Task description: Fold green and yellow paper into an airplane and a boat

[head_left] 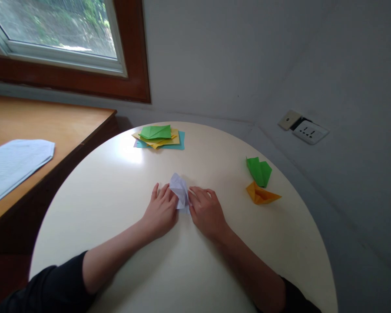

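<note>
A pale lilac sheet of folded paper [180, 189] rests on the round white table [195, 274], its upper part standing up in creased flaps. My left hand [162, 210] has its thumb and index finger at the paper's left edge, the other fingers bent on the tabletop. From the opposite side, my right hand [207, 210] grips the paper's right edge with curled fingers. Part of the lower paper is hidden between the hands.
At the table's far edge lies a stack of coloured papers [159, 141] topped by a green folded piece [155, 131]. To the right sit a green folded paper [260, 171] and an orange folded paper boat [262, 195]. A wooden desk [61, 117] with white papers [16, 167] stands left.
</note>
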Demonstrator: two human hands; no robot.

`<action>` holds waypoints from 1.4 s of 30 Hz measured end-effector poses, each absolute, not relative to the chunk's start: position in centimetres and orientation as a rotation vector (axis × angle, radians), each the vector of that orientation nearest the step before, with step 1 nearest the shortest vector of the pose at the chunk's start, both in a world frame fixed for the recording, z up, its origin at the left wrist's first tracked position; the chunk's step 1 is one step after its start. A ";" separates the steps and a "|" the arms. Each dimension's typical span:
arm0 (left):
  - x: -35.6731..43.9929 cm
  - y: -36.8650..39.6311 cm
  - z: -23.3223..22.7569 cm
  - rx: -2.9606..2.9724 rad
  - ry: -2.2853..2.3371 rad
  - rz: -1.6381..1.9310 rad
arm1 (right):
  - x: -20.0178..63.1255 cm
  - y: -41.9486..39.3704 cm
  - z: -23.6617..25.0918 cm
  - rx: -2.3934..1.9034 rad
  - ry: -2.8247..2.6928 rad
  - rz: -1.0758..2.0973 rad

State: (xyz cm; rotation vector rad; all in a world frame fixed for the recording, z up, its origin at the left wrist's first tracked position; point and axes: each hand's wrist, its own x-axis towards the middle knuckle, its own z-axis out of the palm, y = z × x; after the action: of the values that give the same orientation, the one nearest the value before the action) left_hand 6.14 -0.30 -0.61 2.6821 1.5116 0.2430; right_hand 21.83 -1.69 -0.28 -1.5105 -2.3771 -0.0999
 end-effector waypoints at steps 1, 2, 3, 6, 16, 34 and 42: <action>6.1 -0.2 -0.7 2.679 1.494 0.239 | 21.5 -1.9 -0.4 -1.533 -2.400 -0.047; 6.1 -0.2 -0.9 2.678 1.469 0.238 | 21.2 -2.2 -0.5 -1.564 -2.411 -0.002; 6.0 -0.1 -1.0 2.681 1.442 0.241 | 21.0 -2.4 -0.6 -1.594 -2.421 0.036; 5.9 0.0 -1.4 2.702 1.384 0.266 | 20.5 -2.8 -0.8 -1.660 -2.439 0.144; 5.7 -0.5 -0.2 2.702 1.272 0.168 | 22.3 -1.8 0.3 -1.549 -2.538 0.491; 5.7 -0.9 0.7 2.647 1.179 -0.086 | 21.9 -2.6 -0.4 -1.629 -2.533 0.313; 5.3 -1.5 1.6 2.625 1.207 -0.122 | 21.9 -2.5 0.1 -1.661 -2.515 0.386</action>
State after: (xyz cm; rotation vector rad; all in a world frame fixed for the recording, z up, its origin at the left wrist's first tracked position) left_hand 5.30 -1.51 1.55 2.6246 1.2068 -0.1216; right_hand 21.91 -2.55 0.12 -1.6609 -2.5152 0.3864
